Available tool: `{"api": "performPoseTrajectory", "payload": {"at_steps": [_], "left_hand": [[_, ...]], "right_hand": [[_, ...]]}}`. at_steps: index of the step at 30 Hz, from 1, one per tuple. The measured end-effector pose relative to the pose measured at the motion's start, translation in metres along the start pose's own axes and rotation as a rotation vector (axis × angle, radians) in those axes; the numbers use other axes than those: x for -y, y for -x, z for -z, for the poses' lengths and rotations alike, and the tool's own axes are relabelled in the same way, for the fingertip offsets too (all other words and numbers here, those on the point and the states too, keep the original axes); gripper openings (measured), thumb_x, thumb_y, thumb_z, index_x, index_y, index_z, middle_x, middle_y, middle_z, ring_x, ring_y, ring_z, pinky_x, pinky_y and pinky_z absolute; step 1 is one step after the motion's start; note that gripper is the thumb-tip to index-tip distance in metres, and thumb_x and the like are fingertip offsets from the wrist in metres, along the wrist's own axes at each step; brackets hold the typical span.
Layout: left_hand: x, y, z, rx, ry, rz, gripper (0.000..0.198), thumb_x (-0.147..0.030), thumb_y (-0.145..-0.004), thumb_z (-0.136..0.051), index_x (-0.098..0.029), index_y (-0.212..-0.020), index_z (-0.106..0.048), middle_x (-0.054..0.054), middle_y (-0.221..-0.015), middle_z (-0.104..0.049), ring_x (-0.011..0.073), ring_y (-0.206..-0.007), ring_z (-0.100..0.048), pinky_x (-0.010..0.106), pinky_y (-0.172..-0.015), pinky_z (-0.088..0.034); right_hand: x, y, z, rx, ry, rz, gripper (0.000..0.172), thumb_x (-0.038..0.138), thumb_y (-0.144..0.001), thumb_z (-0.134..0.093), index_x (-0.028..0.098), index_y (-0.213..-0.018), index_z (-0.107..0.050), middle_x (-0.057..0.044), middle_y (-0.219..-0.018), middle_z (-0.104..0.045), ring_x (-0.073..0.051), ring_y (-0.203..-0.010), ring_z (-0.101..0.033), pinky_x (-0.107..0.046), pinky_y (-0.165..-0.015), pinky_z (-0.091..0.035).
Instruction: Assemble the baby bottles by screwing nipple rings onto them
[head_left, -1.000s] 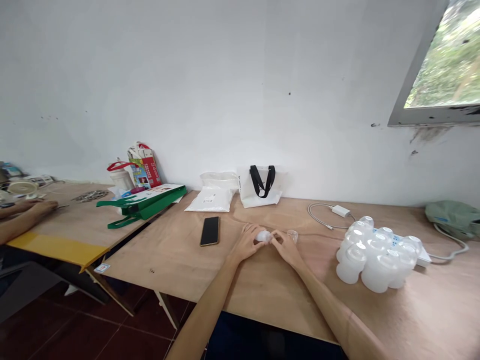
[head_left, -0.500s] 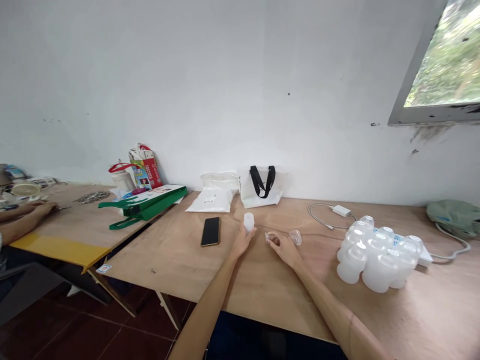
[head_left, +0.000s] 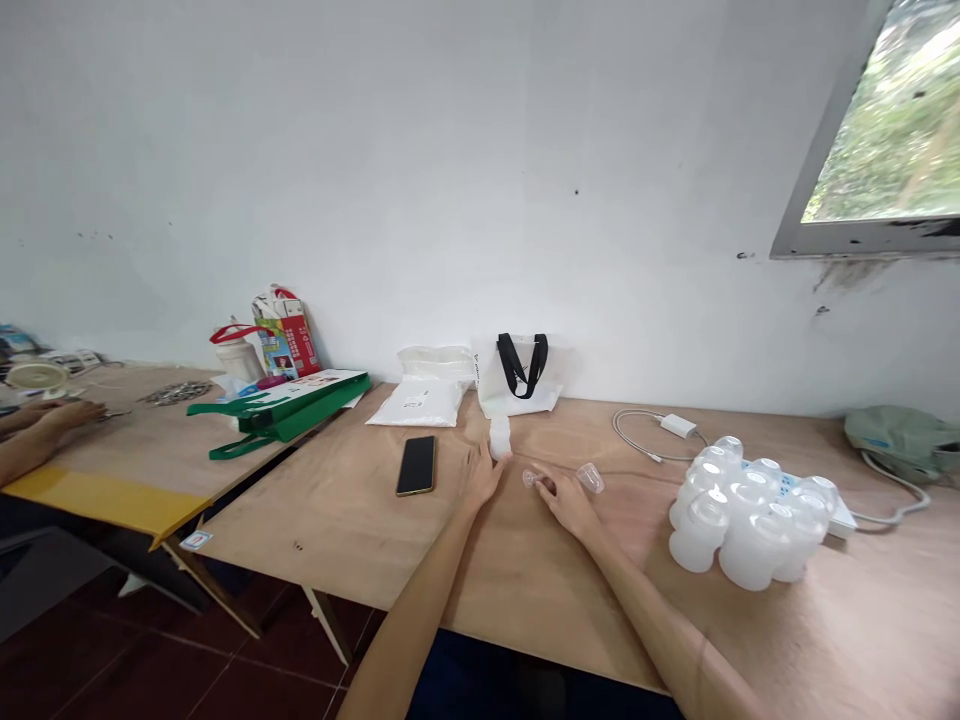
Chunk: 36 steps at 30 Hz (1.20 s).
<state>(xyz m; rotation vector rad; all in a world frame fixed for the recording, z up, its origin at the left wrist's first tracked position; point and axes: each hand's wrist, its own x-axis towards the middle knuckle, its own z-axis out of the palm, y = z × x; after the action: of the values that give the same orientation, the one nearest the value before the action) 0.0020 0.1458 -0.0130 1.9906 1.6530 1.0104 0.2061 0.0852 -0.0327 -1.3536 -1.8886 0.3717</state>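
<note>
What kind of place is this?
Probably a simple workroom: wooden tables stand along a wall, white bottles are grouped on one, and another person's hand is at the other.

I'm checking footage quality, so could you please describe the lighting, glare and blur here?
Head view: the window is overbright in places, its outdoor scene blurred; head view: glare spots top the clustered bottles; head view: the held clear piece lacks crisp detail.

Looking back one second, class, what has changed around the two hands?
The left hand has moved the white bottle forward and left, now upright; the right hand holds a small clear piece apart from it. The phone and clustered bottles stayed put.
</note>
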Motion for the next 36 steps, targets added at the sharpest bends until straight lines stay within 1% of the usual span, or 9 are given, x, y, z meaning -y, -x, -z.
{"api": "performPoseTrajectory", "payload": {"at_steps": [5,10,13,17,20,23,26,30,36], "left_hand": [[-0.009,0.020,0.006,0.014,0.038,-0.089,0.042,-0.043,-0.109,-0.028,-0.018,-0.131,-0.055,0.013,-0.123,-0.067,0.0251,-0.115,-0.065,0.037,-0.101,-0.050],[-0.022,0.037,0.010,0.250,-0.025,-0.320,0.035,-0.047,-0.098,-0.060,-0.028,-0.127,-0.062,0.004,-0.128,-0.065,0.0229,-0.110,-0.066,0.033,-0.097,-0.052],[-0.025,0.038,0.012,0.305,-0.087,-0.360,0.033,-0.039,-0.099,-0.058,-0.028,-0.130,-0.060,0.004,-0.130,-0.063,0.0236,-0.112,-0.065,0.034,-0.096,-0.052],[-0.025,0.036,0.015,0.302,-0.085,-0.327,0.025,-0.033,-0.100,-0.054,-0.025,-0.122,-0.060,0.004,-0.121,-0.067,0.0219,-0.104,-0.066,0.032,-0.091,-0.052],[-0.025,0.036,0.016,0.312,-0.085,-0.310,0.028,-0.032,-0.100,-0.053,-0.026,-0.127,-0.057,0.002,-0.114,-0.070,0.0206,-0.097,-0.067,0.030,-0.086,-0.052],[-0.027,0.037,0.016,0.312,-0.095,-0.306,0.031,-0.038,-0.099,-0.056,-0.027,-0.129,-0.060,0.003,-0.119,-0.069,0.0212,-0.105,-0.066,0.030,-0.090,-0.051],[-0.029,0.037,0.014,0.298,-0.131,-0.278,0.025,-0.042,-0.098,-0.059,-0.026,-0.115,-0.069,0.004,-0.118,-0.067,0.0227,-0.104,-0.066,0.031,-0.089,-0.050],[-0.027,0.035,0.014,0.238,-0.183,-0.191,0.020,-0.038,-0.096,-0.059,-0.025,-0.108,-0.069,0.004,-0.115,-0.067,0.0218,-0.099,-0.066,0.030,-0.084,-0.049],[-0.015,0.028,0.025,0.078,-0.276,-0.007,0.013,-0.024,-0.091,-0.056,-0.020,-0.100,-0.065,0.008,-0.109,-0.071,0.0259,-0.105,-0.064,0.036,-0.094,-0.046]], "right_hand": [[0.003,0.003,0.002,-0.076,0.071,0.009,0.050,0.016,-0.091,-0.047,0.024,-0.137,-0.063,-0.006,-0.118,-0.073,-0.023,-0.109,-0.067,-0.039,-0.101,-0.051],[-0.002,0.003,0.017,-0.228,0.194,-0.079,0.043,0.018,-0.093,-0.043,0.019,-0.131,-0.065,-0.017,-0.136,-0.061,-0.037,-0.134,-0.047,-0.059,-0.116,-0.030],[-0.014,0.005,0.024,-0.293,0.227,-0.166,0.042,0.022,-0.094,-0.045,0.015,-0.132,-0.063,-0.023,-0.140,-0.054,-0.044,-0.140,-0.038,-0.068,-0.114,-0.026],[-0.029,0.006,0.019,-0.280,0.173,-0.207,0.038,0.036,-0.096,-0.051,0.019,-0.128,-0.061,-0.021,-0.133,-0.056,-0.041,-0.132,-0.048,-0.059,-0.106,-0.042],[-0.033,0.003,0.011,-0.250,0.090,-0.192,0.045,0.044,-0.092,-0.058,0.020,-0.130,-0.055,-0.019,-0.133,-0.058,-0.036,-0.121,-0.059,-0.052,-0.099,-0.051],[-0.033,0.000,0.004,-0.193,-0.003,-0.141,0.049,0.040,-0.086,-0.064,0.021,-0.129,-0.051,-0.013,-0.118,-0.067,-0.029,-0.106,-0.068,-0.044,-0.094,-0.056],[-0.032,-0.001,0.002,-0.138,-0.069,-0.090,0.041,0.037,-0.086,-0.064,0.022,-0.122,-0.051,-0.009,-0.110,-0.071,-0.024,-0.097,-0.071,-0.037,-0.089,-0.058],[-0.030,0.000,0.005,-0.116,-0.072,-0.070,0.027,0.038,-0.091,-0.059,0.023,-0.113,-0.056,-0.008,-0.111,-0.074,-0.023,-0.097,-0.072,-0.036,-0.088,-0.058],[-0.028,-0.001,0.010,-0.150,0.050,-0.074,0.034,0.034,-0.099,-0.044,0.023,-0.127,-0.060,-0.012,-0.127,-0.066,-0.026,-0.115,-0.066,-0.042,-0.100,-0.052]]}}
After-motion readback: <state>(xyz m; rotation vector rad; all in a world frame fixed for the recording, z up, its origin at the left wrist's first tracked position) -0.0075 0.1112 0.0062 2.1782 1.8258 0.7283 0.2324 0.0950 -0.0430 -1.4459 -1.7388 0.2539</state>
